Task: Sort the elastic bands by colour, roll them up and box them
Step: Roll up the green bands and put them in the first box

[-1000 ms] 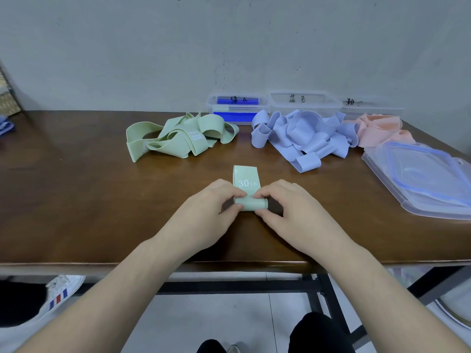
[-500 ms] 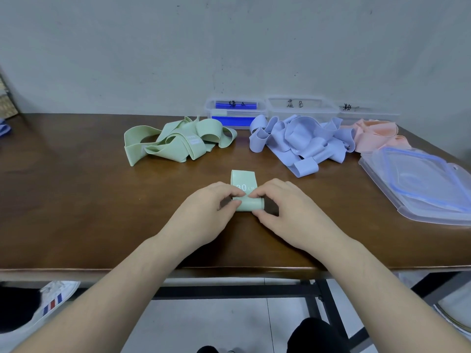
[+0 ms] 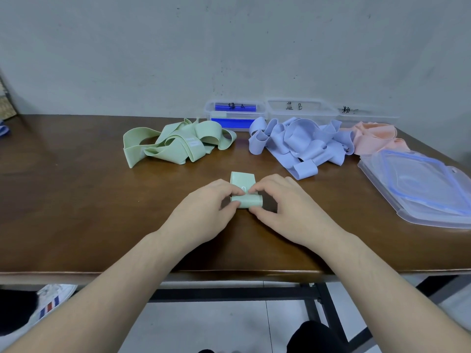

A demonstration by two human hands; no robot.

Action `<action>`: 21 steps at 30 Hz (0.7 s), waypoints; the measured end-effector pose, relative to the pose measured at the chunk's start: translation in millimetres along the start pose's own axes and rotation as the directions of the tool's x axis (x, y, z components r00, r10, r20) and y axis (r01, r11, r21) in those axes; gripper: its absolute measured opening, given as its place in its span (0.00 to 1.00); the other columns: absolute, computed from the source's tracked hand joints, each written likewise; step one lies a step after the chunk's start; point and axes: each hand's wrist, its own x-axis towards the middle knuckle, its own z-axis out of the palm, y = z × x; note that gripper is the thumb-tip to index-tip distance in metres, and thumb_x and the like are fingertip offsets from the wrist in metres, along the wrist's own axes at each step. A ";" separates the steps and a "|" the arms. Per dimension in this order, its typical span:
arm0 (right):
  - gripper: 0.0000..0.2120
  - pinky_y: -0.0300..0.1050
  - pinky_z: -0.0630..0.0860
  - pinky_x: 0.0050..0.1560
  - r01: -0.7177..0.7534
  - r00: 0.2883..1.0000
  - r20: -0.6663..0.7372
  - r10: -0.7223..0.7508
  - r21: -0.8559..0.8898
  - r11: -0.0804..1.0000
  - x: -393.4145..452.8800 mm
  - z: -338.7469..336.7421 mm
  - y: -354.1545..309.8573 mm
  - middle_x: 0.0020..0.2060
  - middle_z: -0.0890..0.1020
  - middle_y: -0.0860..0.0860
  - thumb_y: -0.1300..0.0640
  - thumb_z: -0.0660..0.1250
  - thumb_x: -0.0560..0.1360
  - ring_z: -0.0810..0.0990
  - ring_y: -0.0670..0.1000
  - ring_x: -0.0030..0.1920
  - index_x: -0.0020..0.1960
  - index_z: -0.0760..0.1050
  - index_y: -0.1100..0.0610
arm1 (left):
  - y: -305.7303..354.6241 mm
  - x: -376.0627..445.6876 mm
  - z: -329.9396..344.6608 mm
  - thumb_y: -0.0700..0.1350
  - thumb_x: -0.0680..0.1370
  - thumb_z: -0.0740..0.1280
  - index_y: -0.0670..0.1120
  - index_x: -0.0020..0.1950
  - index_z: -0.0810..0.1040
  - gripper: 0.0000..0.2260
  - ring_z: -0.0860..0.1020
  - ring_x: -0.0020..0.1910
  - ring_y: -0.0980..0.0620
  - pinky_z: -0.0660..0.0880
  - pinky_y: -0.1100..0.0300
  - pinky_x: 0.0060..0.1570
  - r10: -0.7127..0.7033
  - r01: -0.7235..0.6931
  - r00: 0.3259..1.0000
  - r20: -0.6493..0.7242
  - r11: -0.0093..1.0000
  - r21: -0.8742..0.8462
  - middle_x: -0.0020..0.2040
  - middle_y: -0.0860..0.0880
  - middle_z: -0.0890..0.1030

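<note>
Centrally, near the front edge of a brown table (image 3: 76,200): a green band (image 3: 246,193), partly rolled, roll end nearest the body, flat tail pointing toward the wall. Left hand (image 3: 201,212) and right hand (image 3: 285,210) both on the roll, one at each end, fingers curled over its top and thumbs tucked against its near side, pinching it; fingertips (image 3: 235,191) almost meeting above a white printed mark on the band. Farther back, a loose green pile (image 3: 175,143) at left, a loose lilac-blue pile (image 3: 300,143) just right of it, a pink pile (image 3: 374,138) beside that. Behind the piles, against the wall, three clear boxes (image 3: 298,108) in a row, each with a handwritten label; something blue inside the leftmost. At the right edge, flat clear lids (image 3: 418,184) with blue seals, stacked. Below the table, a striped white shoe (image 3: 48,304) on pale floor tiles.
</note>
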 end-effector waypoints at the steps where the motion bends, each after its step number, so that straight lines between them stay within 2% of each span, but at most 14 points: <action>1: 0.13 0.42 0.70 0.57 -0.006 1.000 0.004 0.006 0.010 1.000 0.3 0.3 0.3 0.56 0.74 0.39 0.50 0.70 0.77 0.70 0.45 0.54 0.61 0.76 0.46 | -0.1 0.8 -0.3 0.49 0.82 0.64 0.55 0.66 0.77 0.13 0.71 0.41 0.64 0.65 0.70 0.42 0.000 0.001 1.000 0.005 1.000 -0.002 0.52 0.62 0.72; 4: 0.11 0.38 0.67 0.51 -0.023 1.000 0.010 0.023 0.034 0.999 2.9 2.2 3.1 0.51 0.72 0.35 0.51 0.70 0.78 0.68 0.42 0.50 0.59 0.76 0.45 | 0.3 1.3 -2.4 0.48 0.81 0.65 0.55 0.68 0.75 0.14 0.71 0.41 0.61 0.68 0.67 0.46 0.034 -0.034 0.999 -0.008 0.999 0.000 0.56 0.60 0.72; 7: 0.10 0.38 0.67 0.51 -0.029 0.999 0.022 0.028 0.035 0.999 6.2 2.5 5.1 0.51 0.73 0.36 0.50 0.68 0.79 0.68 0.42 0.50 0.60 0.76 0.45 | -0.4 -0.1 -4.9 0.48 0.81 0.66 0.55 0.66 0.75 0.13 0.72 0.40 0.63 0.71 0.66 0.44 0.085 -0.084 0.995 -0.046 0.996 0.028 0.55 0.59 0.73; 10: 0.11 0.41 0.69 0.56 -0.040 0.998 0.045 0.039 0.020 0.999 9.5 1.6 6.0 0.54 0.75 0.39 0.49 0.66 0.80 0.69 0.44 0.53 0.62 0.77 0.45 | -1.9 1.6 -4.4 0.49 0.80 0.66 0.55 0.63 0.77 0.11 0.72 0.40 0.65 0.68 0.69 0.42 0.088 -0.087 0.996 -0.028 0.995 0.045 0.56 0.59 0.75; 15: 0.16 0.44 0.69 0.62 -0.035 0.997 0.071 0.037 -0.030 0.999 13.6 -3.2 6.3 0.59 0.74 0.42 0.48 0.66 0.80 0.69 0.47 0.58 0.67 0.76 0.47 | -2.0 5.0 -4.0 0.50 0.79 0.68 0.55 0.64 0.77 0.13 0.71 0.38 0.67 0.65 0.72 0.38 0.075 -0.075 0.997 0.003 0.995 0.067 0.58 0.60 0.75; 17: 0.18 0.44 0.69 0.62 -0.029 0.996 0.078 0.032 -0.032 0.999 13.3 -3.9 6.3 0.60 0.74 0.41 0.49 0.68 0.79 0.70 0.47 0.59 0.67 0.75 0.46 | -1.9 8.1 -4.2 0.48 0.79 0.68 0.55 0.63 0.77 0.13 0.71 0.38 0.65 0.64 0.71 0.39 0.066 -0.066 0.998 0.014 0.995 0.071 0.58 0.59 0.75; 21: 0.13 0.42 0.71 0.57 -0.037 0.998 0.056 0.036 0.018 0.999 13.9 -1.4 4.3 0.55 0.75 0.39 0.54 0.69 0.78 0.72 0.45 0.55 0.62 0.76 0.46 | 0.3 11.6 -6.2 0.47 0.79 0.68 0.54 0.62 0.78 0.12 0.71 0.38 0.63 0.65 0.66 0.43 0.047 -0.048 0.999 0.019 0.998 0.046 0.56 0.57 0.75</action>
